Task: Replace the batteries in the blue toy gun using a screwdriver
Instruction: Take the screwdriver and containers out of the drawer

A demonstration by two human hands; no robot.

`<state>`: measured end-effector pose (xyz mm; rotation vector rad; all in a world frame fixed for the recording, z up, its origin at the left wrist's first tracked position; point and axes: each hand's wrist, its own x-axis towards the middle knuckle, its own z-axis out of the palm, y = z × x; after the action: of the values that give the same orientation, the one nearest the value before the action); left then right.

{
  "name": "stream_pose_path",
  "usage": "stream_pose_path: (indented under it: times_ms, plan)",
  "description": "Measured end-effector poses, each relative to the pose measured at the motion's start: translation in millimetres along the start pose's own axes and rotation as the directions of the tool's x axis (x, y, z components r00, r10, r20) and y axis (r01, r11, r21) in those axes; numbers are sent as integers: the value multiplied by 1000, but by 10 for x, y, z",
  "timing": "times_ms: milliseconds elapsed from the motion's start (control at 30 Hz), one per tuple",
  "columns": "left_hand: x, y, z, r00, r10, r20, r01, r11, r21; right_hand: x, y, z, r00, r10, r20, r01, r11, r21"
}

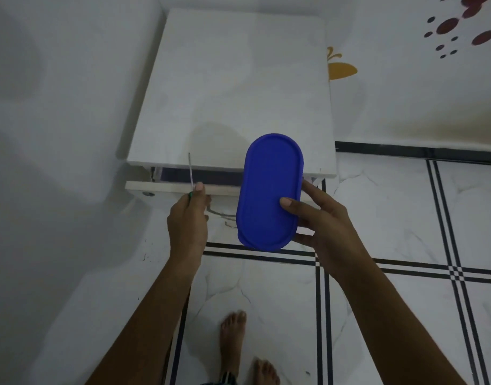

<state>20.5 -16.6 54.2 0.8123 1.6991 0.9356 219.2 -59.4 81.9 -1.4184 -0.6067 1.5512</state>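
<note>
My right hand [319, 220] holds an oval container with a blue lid [269, 190] in the air, thumb on the lid and fingers under its right side. My left hand [187, 218] grips a thin screwdriver [191, 173] with a green handle; its metal shaft points up and away over the table's front edge. No toy gun or batteries are in view.
A small white marble-patterned table [238, 87] stands against the wall, with a lower shelf or drawer edge [169, 188] jutting out in front. White floor tiles with black lines [377, 262] lie below. My bare feet [233, 337] stand near the bottom. A flowered wall [405, 65] is at right.
</note>
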Motion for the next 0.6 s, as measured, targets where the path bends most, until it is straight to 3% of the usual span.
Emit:
stream_pose_path:
  times_ms: [400, 600]
  plan:
    - [307, 221, 225, 996, 61, 64, -66, 995, 79, 240, -38, -39, 997, 30, -73, -23, 996, 90]
    - [78, 541, 269, 986, -64, 156, 52, 995, 82, 53, -194, -38, 993, 30, -112, -20, 996, 85]
